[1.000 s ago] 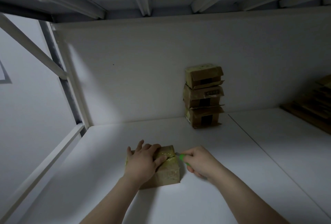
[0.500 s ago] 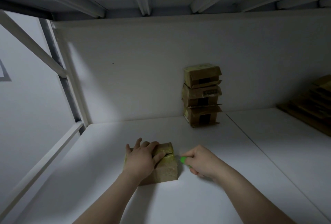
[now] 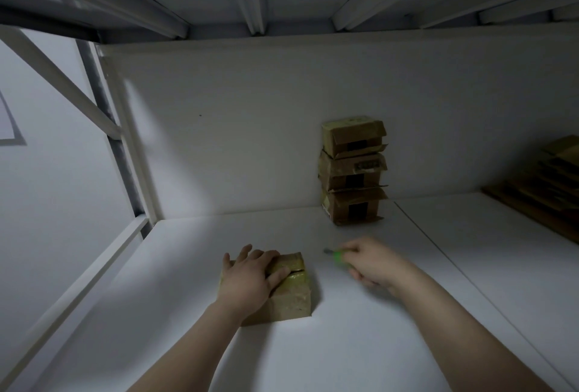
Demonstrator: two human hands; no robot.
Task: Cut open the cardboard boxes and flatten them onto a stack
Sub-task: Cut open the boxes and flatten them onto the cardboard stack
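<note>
Pressing down on a small tape-wrapped cardboard box point(image 3: 293, 299) with the left hand point(image 3: 252, 280), palm flat on the lid and fingers point(image 3: 261, 255) laid straight across it, gripping nothing. Holding a green-handled cutter point(image 3: 336, 255) in the right hand point(image 3: 372, 266), with fingers curled round the handle and the short blade tip pointing left, lifted just beside the box and not touching it.

Showing the box near the front middle of the white table point(image 3: 360, 354), upright and not yet collapsed, with an apparent dark split in the glossy tape of the top seam beside the left thumb. Judged cut on top, though too dim for certainty about the slit's full length.

Waiting against the back wall: a tower of three more boxes point(image 3: 352, 172), one atop another, flaps partly loose, none flattened. Lying at the far right of the table, well apart from the hands: a pile of flattened cardboard point(image 3: 551, 185), taken as the stack already begun.

Judged well short of the finish, with one box in hand at the opening stage. Left to do, by the look of it: slitting any remaining seams, folding the walls down, carrying the sheet right to the pile, then treating the three at the wall the same way. Calling for care on any further cut, given the blade so near the steadying thumb.
</note>
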